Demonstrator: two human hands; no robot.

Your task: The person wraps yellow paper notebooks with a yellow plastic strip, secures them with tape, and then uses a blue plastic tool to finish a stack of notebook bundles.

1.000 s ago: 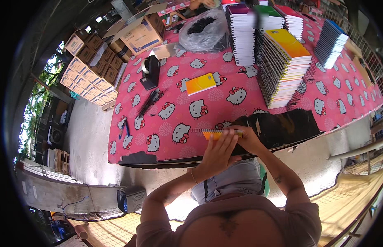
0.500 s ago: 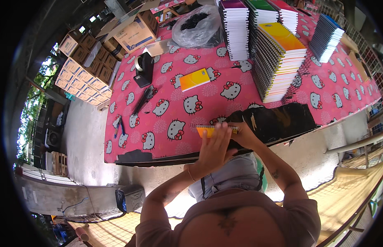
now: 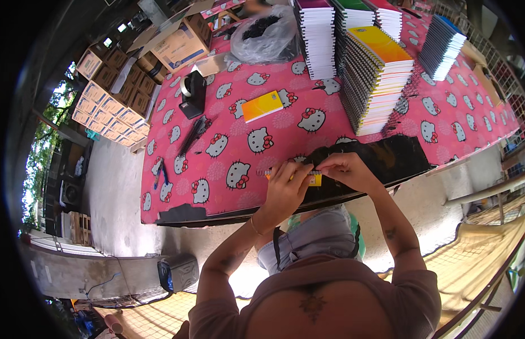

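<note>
A small yellow spiral notebook (image 3: 315,180) lies at the table's near edge with its coil on the far side. My left hand (image 3: 286,183) is closed over its left part, fingers bent across the coil and cover. At the coil's right end, my right hand (image 3: 348,170) pinches with thumb and forefinger; the bit of coil between them is mostly hidden. Farther off lies another yellow notebook (image 3: 262,106), flat on the pink cat-print tablecloth (image 3: 217,169).
Tall stacks of spiral notebooks, yellow (image 3: 375,85) among them, stand at the far right. A tape dispenser (image 3: 193,93), black coils (image 3: 193,134) and a blue pen (image 3: 160,174) lie left. Behind are a plastic bag (image 3: 268,37) and cardboard boxes (image 3: 186,42).
My left hand has gone from flat and outstretched over the notebook to curled round it. My right hand has risen to a pinch at the coil's right end, uncovering the cover's right part.
</note>
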